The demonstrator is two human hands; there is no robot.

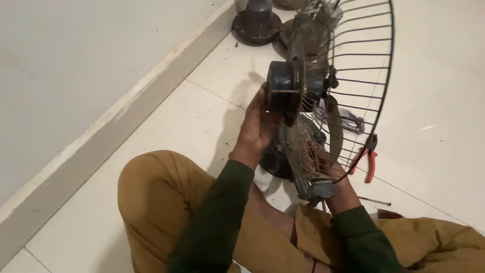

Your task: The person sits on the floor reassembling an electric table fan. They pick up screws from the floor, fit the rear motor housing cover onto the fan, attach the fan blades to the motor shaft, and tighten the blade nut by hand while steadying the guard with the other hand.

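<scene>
Left hand [256,126] gripping fan motor [284,92] | right hand [331,174] clasping wire guard [369,91] | pliers [370,159] on floor

Single head-worn view, looking steeply down, close over the lap, tiled floor [434,101] and wall beyond

Dim, warm indoor light; a soft shadow falls on the floor tiles [202,121] at frame centre. Slightly soft focus, no glare.

Fan motor [283,91] dark blue-grey; wire guard [371,76] black; pliers [370,159] red-handled; trousers [156,197] mustard; sleeves [217,217] dark green; floor tiles [434,101] cream.
</scene>
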